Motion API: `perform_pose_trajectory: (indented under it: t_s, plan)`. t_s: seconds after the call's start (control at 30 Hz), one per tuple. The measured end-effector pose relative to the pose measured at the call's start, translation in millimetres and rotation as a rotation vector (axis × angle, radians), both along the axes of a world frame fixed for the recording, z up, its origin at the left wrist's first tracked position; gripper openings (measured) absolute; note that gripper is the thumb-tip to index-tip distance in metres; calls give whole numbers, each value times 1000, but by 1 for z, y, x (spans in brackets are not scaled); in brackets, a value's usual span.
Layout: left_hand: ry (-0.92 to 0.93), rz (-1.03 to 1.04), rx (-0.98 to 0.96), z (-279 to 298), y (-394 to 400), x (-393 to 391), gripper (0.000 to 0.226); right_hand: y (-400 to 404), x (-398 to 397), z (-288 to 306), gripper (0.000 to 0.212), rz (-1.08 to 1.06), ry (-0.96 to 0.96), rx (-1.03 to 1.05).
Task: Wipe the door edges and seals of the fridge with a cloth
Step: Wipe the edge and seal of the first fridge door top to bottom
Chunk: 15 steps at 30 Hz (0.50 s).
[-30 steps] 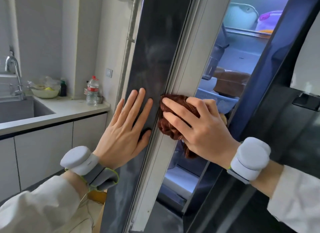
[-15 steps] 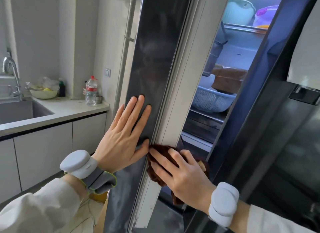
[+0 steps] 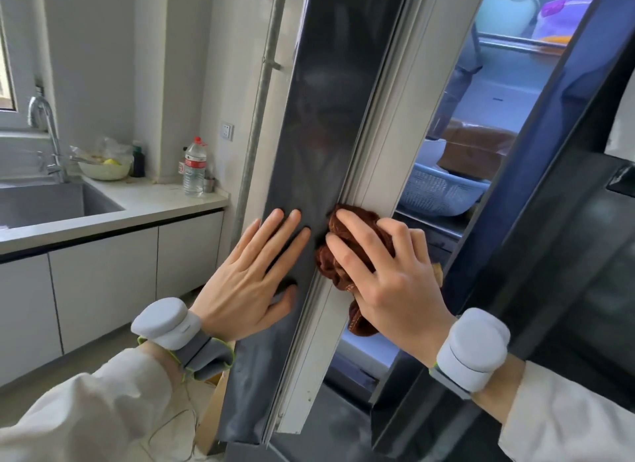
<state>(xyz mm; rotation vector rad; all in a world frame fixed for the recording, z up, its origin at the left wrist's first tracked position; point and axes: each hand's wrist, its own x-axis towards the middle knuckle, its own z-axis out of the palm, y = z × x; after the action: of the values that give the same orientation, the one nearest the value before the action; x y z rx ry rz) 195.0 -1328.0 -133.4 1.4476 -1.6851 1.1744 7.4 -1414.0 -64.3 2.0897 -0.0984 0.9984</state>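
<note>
My right hand (image 3: 388, 276) bunches the soft, limp brown cloth (image 3: 338, 255) against the pale door seal (image 3: 374, 145), fingers spread over it; left hand (image 3: 247, 276) flat, steadying the door (image 3: 319, 100).

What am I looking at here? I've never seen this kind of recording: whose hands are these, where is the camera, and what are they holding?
A person wears the camera on their head, so this single view looks down at their own hands. The left hand lies flat on the dark fridge door, steadying it. The right hand presses a brown cloth against the door's pale seal. The grey wrist bands look like part of the recording gear. On the counter stand a water bottle and a bowl.
</note>
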Motion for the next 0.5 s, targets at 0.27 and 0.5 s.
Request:
perform_pose_trajectory:
  t_s: [0.27, 0.5]
  plan:
    - [-21, 45, 1, -14, 3, 2, 73, 1, -14, -93, 35, 11, 293, 2]
    - [-11, 85, 23, -15, 9, -3, 72, 6, -18, -88, 30, 73, 357, 69]
